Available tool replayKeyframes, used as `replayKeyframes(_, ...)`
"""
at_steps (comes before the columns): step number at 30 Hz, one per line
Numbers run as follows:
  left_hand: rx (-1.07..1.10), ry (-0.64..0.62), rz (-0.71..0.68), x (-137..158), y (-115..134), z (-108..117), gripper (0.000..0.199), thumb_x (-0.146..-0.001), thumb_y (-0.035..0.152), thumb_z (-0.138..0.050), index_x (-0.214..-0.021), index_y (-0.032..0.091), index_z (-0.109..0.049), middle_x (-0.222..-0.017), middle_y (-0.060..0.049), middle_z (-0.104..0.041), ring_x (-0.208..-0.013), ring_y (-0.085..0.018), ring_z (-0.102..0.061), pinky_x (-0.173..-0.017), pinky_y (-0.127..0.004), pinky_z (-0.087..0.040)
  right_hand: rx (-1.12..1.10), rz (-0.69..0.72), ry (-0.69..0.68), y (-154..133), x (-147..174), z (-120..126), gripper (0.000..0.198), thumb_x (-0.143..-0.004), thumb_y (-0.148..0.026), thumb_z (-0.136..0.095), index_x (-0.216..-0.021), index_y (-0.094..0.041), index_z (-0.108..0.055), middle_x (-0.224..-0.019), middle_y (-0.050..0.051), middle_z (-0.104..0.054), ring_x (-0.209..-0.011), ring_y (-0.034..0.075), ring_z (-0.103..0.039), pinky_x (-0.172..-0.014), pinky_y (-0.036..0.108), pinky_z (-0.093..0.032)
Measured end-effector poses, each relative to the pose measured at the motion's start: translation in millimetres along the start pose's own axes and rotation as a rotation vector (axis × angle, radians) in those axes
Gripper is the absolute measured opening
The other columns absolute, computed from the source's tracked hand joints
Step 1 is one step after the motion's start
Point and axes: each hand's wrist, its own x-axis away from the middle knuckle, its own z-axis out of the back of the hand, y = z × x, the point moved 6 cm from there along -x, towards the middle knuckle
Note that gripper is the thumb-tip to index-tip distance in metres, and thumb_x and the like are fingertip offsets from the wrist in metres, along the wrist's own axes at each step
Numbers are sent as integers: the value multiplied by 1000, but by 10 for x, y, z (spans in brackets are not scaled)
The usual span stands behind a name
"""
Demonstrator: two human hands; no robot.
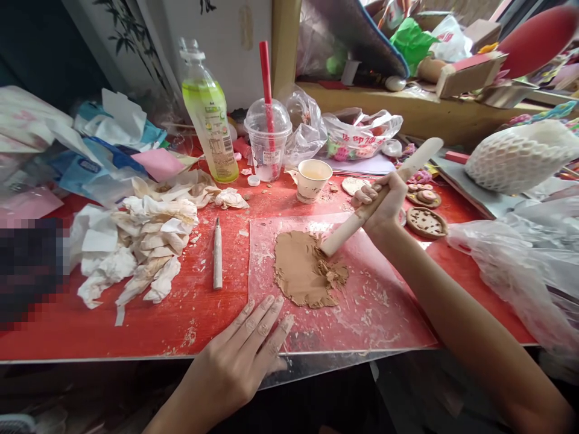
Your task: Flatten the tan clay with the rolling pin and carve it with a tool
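Observation:
A flattened slab of brown clay (pixel 301 268) lies on a clear plastic sheet (pixel 375 313), its right side torn and rumpled. My right hand (pixel 384 202) is closed around a pale rolling pin (pixel 346 232), which slants down to the left. The pin's lower end touches the clay at its upper right. Flat at the sheet's front left edge rests my left hand (pixel 248 337), fingers stretched toward the clay and holding nothing. A craft knife (pixel 218 256) lies on the red table to the left of the sheet.
Behind the sheet stand a paper cup (pixel 313 181), a plastic cup (pixel 266 147) with a red straw and a green drink bottle (pixel 210 120). Crumpled tissues (pixel 149 235) lie at left. Decorated clay discs (pixel 426 223) and a plastic bag (pixel 506 259) are at right.

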Motion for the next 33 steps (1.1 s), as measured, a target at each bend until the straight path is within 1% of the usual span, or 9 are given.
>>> replayKeyframes(4,-1,2,15,-1,-1,-4,32,-90,32,-54,-113,11,-62,-118,-11,-65,-111,-26,-60,-90,-37,-53,-56,59,-22,-260,-28,9,24,-61,-16,-45,-55,-22,-23,-40,-7,-24,-35,6,-25,-33,22,-26)
replayKeyframes(7,-3,1,14,-4,-2,-3,33,-90,33,-54,-113,11,-62,-117,-10,-65,-111,-25,-61,-90,-36,-53,-130,93,36,-438,-134,138,25,-56,-13,-46,-55,-23,-23,-39,-7,-27,-36,6,-24,-32,22,-24)
replayKeyframes(9,19,-3,20,-9,-8,2,32,-90,33,-53,-112,11,-63,-117,-10,-66,-110,-24,-61,-90,-36,-53,-165,93,91,-457,-211,232,27,-54,-12,-47,-55,-23,-22,-38,-7,-29,-37,6,-24,-33,24,-24)
replayKeyframes(13,84,-30,49,-19,-27,7,31,-91,30,-51,-112,11,-64,-119,-11,-64,-112,-25,-60,-92,-37,-52,-151,115,138,-343,-310,282,24,-59,-16,-45,-56,-23,-22,-39,-7,-29,-34,6,-26,-32,23,-24)
replayKeyframes(20,113,-43,49,-25,-26,10,32,-90,29,-50,-112,11,-64,-121,-12,-63,-114,-27,-58,-91,-39,-53,-74,58,121,-23,-314,69,25,-67,-19,-46,-57,-21,-23,-41,-8,-26,-32,6,-27,-32,21,-25)
replayKeyframes(23,114,-48,52,-26,-28,4,32,-90,29,-51,-113,11,-64,-121,-11,-63,-115,-26,-58,-92,-39,-53,-55,25,82,74,-310,-15,27,-69,-20,-46,-56,-21,-22,-41,-7,-25,-33,6,-26,-32,20,-24)
replayKeyframes(27,122,-34,53,-28,-30,9,32,-90,27,-50,-114,11,-63,-121,-11,-63,-114,-26,-58,-91,-38,-53,-21,-41,-21,173,-280,-115,32,-69,-23,-51,-56,-21,-22,-43,-7,-24,-33,6,-24,-32,21,-26)
replayKeyframes(30,128,-18,60,-26,-30,18,31,-89,25,-49,-113,11,-64,-120,-11,-64,-112,-26,-60,-88,-39,-54,19,-133,-43,255,-210,-156,34,-69,-22,-52,-55,-21,-21,-43,-8,-22,-33,5,-23,-32,21,-25)
replayKeyframes(33,140,-17,64,-21,-24,22,32,-89,24,-48,-113,10,-64,-120,-11,-63,-111,-27,-60,-87,-40,-55,19,-136,-60,233,-124,-200,33,-69,-21,-51,-55,-21,-21,-43,-8,-22,-34,5,-23,-32,20,-25)
